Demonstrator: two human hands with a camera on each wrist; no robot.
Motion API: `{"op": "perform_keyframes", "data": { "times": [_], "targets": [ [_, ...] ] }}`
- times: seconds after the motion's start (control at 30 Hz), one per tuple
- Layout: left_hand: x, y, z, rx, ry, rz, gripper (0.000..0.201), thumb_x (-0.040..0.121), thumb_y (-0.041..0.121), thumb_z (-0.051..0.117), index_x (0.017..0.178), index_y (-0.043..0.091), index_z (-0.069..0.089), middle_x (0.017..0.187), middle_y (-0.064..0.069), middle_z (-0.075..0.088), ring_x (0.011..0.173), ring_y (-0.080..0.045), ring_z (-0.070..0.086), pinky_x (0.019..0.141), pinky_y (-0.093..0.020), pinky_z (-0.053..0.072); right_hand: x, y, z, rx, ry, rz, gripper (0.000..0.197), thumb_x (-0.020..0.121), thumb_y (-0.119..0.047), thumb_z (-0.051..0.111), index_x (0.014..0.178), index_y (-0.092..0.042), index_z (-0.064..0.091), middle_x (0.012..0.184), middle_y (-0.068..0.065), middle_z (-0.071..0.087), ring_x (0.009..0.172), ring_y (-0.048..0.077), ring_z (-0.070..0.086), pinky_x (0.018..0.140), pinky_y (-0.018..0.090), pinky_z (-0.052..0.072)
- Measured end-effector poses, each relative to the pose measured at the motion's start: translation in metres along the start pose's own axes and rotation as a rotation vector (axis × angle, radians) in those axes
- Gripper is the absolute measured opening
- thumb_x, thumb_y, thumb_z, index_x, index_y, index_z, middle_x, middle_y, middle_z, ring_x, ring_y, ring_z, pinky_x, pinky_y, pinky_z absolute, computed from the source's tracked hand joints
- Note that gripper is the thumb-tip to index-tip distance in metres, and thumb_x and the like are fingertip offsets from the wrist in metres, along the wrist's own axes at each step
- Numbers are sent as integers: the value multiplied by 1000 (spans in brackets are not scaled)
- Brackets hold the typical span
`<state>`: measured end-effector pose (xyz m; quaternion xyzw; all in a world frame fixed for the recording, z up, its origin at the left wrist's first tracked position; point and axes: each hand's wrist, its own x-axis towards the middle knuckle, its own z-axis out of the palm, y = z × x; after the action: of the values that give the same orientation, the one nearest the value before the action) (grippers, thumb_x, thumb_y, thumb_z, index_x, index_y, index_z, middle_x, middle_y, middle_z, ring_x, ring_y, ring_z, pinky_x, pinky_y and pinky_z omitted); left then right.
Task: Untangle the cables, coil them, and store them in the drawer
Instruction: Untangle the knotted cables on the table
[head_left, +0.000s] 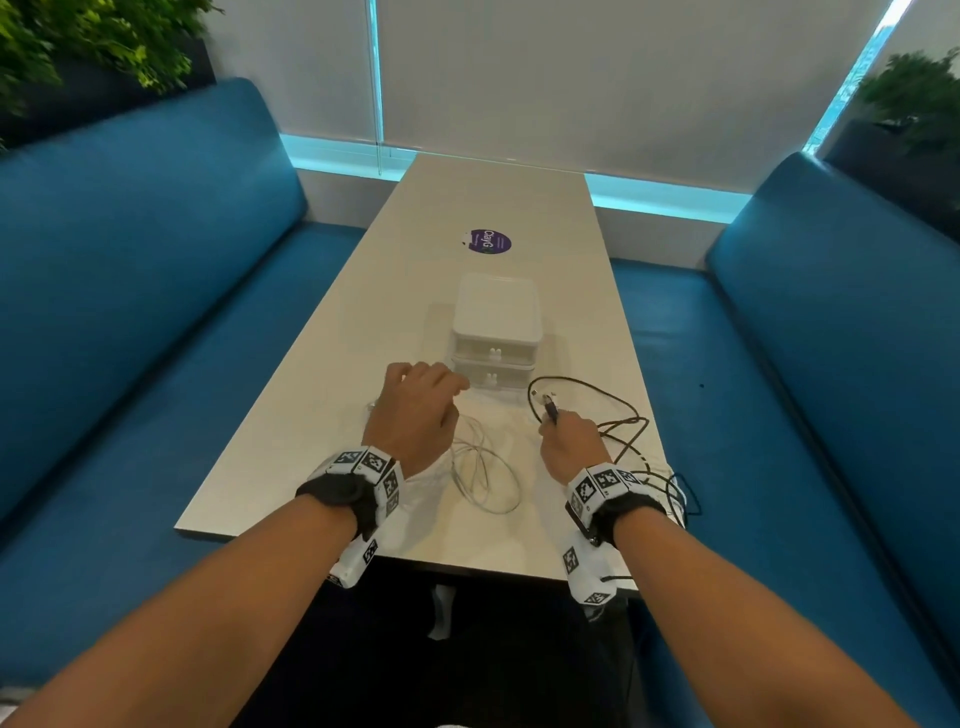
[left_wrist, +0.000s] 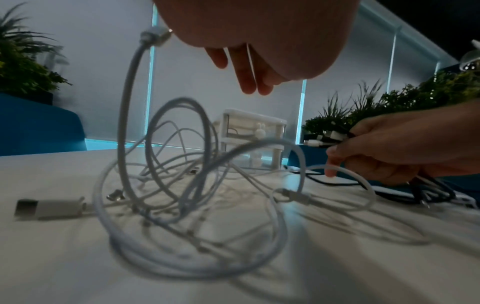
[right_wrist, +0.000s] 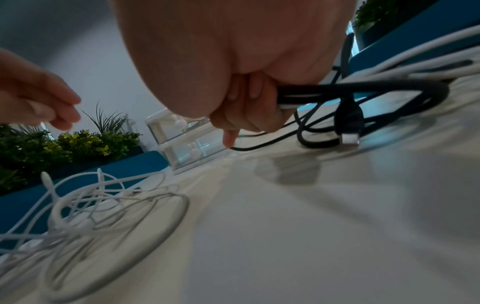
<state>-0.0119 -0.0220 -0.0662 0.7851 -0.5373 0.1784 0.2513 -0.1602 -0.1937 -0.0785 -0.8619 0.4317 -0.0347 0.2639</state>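
Two hands (head_left: 410, 415) (head_left: 569, 441), two drawers (head_left: 493, 366), tangled cables (head_left: 485, 467).

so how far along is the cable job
Early. Done: the black cable lies apart from the white cables. In hand: the right hand grips the black cable near its plug; the left hand hovers over the white tangle. Left: nothing is coiled, and both drawers of the drawer unit are closed.

Round purple sticker (head_left: 486, 242) on the white tabletop, just beyond the white plastic drawer unit (head_left: 495, 327): reads "Clayg…"; smaller print illegible.
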Motion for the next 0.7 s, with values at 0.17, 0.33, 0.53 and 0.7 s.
{"op": "perform_keyframes", "data": {
  "times": [0.17, 0.33, 0.53, 0.7],
  "targets": [
    [0, -15, -26, 48, 112, -190, 26, 87, 33, 55, 107, 20, 65, 99, 3, 60, 92, -22, 55, 87, -41, 37, -6, -4, 10, -35, -53, -22, 38, 105, -29, 38, 111, -2, 63, 105, 17, 67, 94, 34, 62, 71, 33, 45],
    [-37, -32, -32, 1, 34, -425, 49, 86, 54, 58, 118, 18, 50, 113, 1, 46, 101, -18, 43, 92, -37, 37, -8, -4, 17, 9, -84, -5, 40, 104, -31, 37, 105, -3, 66, 97, 13, 67, 76, 25, 54, 66, 28, 40],
    [-71, -33, -14, 20, -120, -447, 24, 104, 25, 42, 98, 10, 59, 96, -8, 59, 90, -31, 54, 81, -41, 40, -11, -10, 17, 135, -88, -38, 45, 105, -34, 34, 101, -5, 68, 97, 13, 68, 84, 28, 62, 71, 30, 43],
    [-41, -11, -18, -100, -87, -370, 32, 106, 30, 29, 100, 14, 56, 83, -7, 63, 72, -30, 51, 65, -37, 36, -11, -11, 17, 291, -76, -41, 40, 104, -44, 34, 83, -18, 55, 82, 6, 64, 76, 27, 60, 72, 38, 50]
  ]
}}
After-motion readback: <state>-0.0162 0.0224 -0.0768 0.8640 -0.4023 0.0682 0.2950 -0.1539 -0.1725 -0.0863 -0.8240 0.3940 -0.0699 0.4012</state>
